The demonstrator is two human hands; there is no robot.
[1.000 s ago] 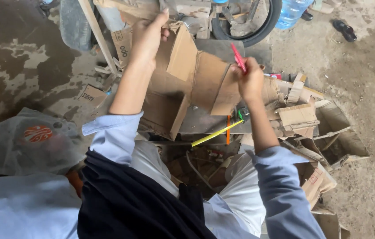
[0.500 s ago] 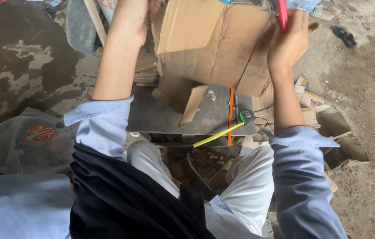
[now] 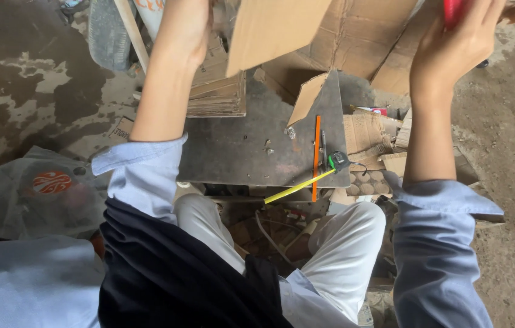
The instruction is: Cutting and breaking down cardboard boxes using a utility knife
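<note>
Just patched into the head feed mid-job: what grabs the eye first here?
Two raised bare forearms frame the view, the left hand and right hand lifting a big cardboard sheet at the top edge; the right hand also grips something red. Below lies a dark metal plate with an orange pencil and a tape measure, its yellow blade out.

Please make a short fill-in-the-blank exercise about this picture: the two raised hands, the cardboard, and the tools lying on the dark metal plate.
1. Both hands lift a large sheet of brown ____ above the metal plate.
2. The right hand also grips a ____ coloured tool.
3. The tape measure on the plate has its ____ blade pulled out.
4. The long orange pencil lies just ____ of the tape measure in the picture.

Missing words: cardboard; red; yellow; left
</note>
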